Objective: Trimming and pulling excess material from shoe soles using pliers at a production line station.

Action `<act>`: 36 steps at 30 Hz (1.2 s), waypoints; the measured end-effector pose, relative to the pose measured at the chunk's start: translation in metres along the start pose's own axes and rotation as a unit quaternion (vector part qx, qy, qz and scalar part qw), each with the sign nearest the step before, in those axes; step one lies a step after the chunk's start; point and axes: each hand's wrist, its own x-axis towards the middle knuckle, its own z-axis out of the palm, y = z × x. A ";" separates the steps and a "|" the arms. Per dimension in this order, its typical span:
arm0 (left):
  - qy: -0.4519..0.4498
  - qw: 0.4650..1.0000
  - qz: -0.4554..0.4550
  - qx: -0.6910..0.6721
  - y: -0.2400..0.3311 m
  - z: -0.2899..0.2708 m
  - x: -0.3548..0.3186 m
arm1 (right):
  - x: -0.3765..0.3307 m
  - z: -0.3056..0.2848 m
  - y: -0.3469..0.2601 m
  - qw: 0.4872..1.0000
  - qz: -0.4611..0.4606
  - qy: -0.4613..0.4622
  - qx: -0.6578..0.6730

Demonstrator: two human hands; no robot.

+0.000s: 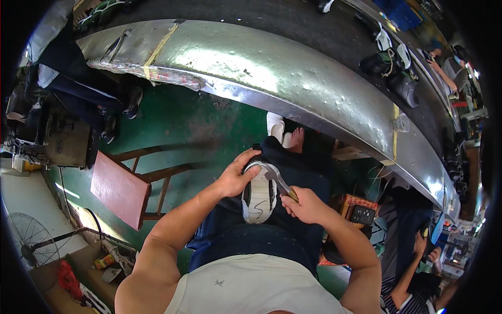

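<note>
Here your left hand [235, 180] is wrapped over the far end of the shoe [260, 194], fingers clenched around its toe, and the shoe lies sole-up on your lap, its long axis running away from you, nearly in line with your thighs. Your right hand [306, 205] sits just to the right of the shoe, fingers closed on the handle of a metal tool [277, 180]. The tool slants up and to the left from that grip, so its working end touches the sole's far edge, right beside your left fingers. The left hand is the nearer one to that contact point. The curved steel bench [293, 78] lies well beyond your knees, apart from both hands.
</note>
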 end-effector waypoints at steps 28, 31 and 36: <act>-0.074 0.989 0.058 -0.115 0.037 0.014 -0.018 | -0.074 0.017 0.060 0.964 -0.242 0.061 -0.090; -0.065 0.988 0.073 -0.116 0.050 0.022 -0.033 | -0.077 0.020 0.065 0.963 -0.194 0.176 0.066; -0.093 0.973 0.189 0.095 0.076 0.038 -0.041 | -0.015 0.016 0.043 0.887 -0.302 0.296 0.187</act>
